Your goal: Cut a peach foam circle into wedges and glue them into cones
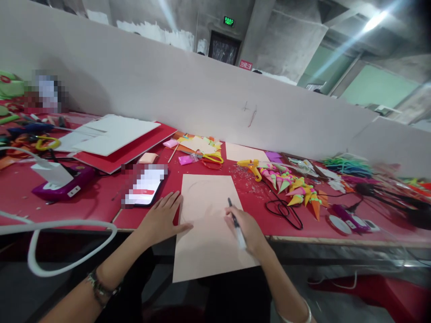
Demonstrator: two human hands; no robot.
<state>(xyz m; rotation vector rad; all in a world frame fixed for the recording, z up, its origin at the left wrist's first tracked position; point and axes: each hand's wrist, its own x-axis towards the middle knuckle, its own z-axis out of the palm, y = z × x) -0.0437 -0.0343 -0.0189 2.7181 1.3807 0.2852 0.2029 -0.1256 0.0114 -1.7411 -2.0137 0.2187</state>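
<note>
A pale peach sheet of paper lies in front of me, its near part jutting past the table's edge. Faint curved lines show on its upper left. My right hand grips a pen with a dark upper end and a clear lower barrel, over the sheet's right side. Whether the pen touches the paper I cannot tell. My left hand rests flat with fingers spread, its thumb on the sheet's left edge. Just beyond those fingers lies a phone, its screen partly blurred out.
On the red table are a yellow glue gun, yellow-handled scissors, several small colourful cones and a black cable. White boards and a purple power strip stand left. A white cable loops near my left arm.
</note>
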